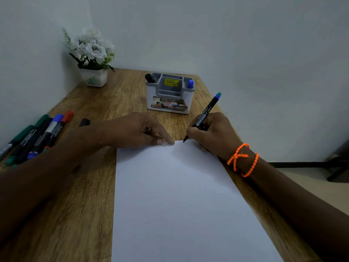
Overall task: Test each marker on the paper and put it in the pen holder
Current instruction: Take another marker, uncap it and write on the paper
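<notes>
A white sheet of paper (pixel 179 201) lies on the wooden table (pixel 79 205). My right hand (pixel 213 135) grips an uncapped black marker (pixel 204 114) with a green end, its tip touching the paper's top edge. My left hand (pixel 139 129) presses its fingertips on the top edge of the paper, just left of the tip. Faint marks show at the paper's top left. The grey and white pen holder (pixel 170 104) stands beyond the hands, with a black marker (pixel 150 78) in its left slot and a blue marker (pixel 190 84) in its right slot.
Several capped markers (pixel 37 135) in green, black, blue and red lie in a row at the table's left edge. A loose black cap (pixel 84 122) lies near them. A white pot of flowers (pixel 92 59) stands in the back left corner. The table's right edge runs beside my right arm.
</notes>
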